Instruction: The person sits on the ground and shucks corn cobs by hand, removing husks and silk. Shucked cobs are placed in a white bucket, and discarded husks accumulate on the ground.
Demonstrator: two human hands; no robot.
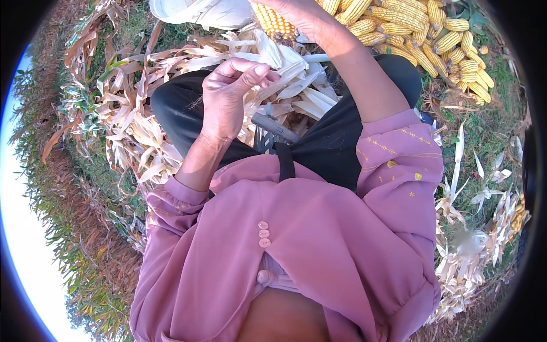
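My right hand [299, 19] reaches forward to the top edge of the view and grips an ear of yellow corn [275, 25], husk off, its blunt end towards me. The far part of that ear and some of my fingers are cut off by the picture's edge. Above my left thigh, my left hand [235, 83] is raised with its fingers curled in and the thumb against them. Nothing shows in it, though part of the palm is hidden. Pale dry husks [295, 72] lie between and beyond my knees.
Husked corn ears [410, 30] are heaped at the front right. A white plastic container [196, 10] stands at the front left. Dry husks and stalks [132, 115] cover the grass on my left. A short grey wooden piece [275, 127] lies between my legs. More husks [463, 260] lie behind right.
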